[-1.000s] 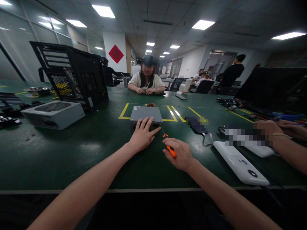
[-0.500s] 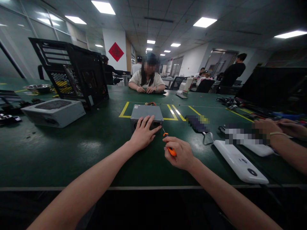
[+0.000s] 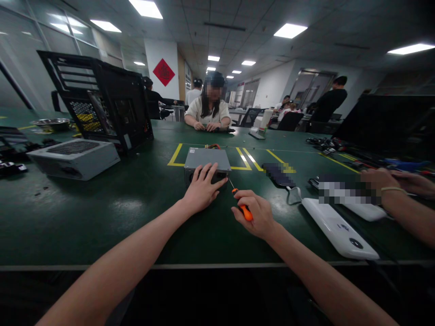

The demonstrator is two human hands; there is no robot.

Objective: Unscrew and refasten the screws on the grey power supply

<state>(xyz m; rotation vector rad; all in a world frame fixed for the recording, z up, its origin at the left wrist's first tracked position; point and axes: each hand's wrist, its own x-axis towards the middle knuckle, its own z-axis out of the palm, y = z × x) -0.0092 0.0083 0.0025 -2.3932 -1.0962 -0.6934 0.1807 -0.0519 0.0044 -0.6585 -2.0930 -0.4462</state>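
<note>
A grey power supply unit (image 3: 208,158) sits in front of me, with coloured wires at its far side. My left hand (image 3: 203,188) rests against its near face and top edge, fingers spread. An orange-and-black screwdriver (image 3: 247,212) is held in my right hand (image 3: 255,215), between thumb and fingers. Its thin shaft slants up and left to the near right corner of the power supply, close to my left fingertips. Whether the tip sits on a screw is too small to make out.
Left stand a black computer case (image 3: 102,99), another power supply (image 3: 74,158) and a metal bowl (image 3: 52,124). Right lie a dark phone (image 3: 278,174), a white device (image 3: 340,228) and another person's hands (image 3: 387,181). Across the green table (image 3: 136,240) sits a person (image 3: 209,108).
My right fingers have loosened and shifted slightly along the screwdriver handle, the index finger lifting a little. My left hand and the power supply stay in place.
</note>
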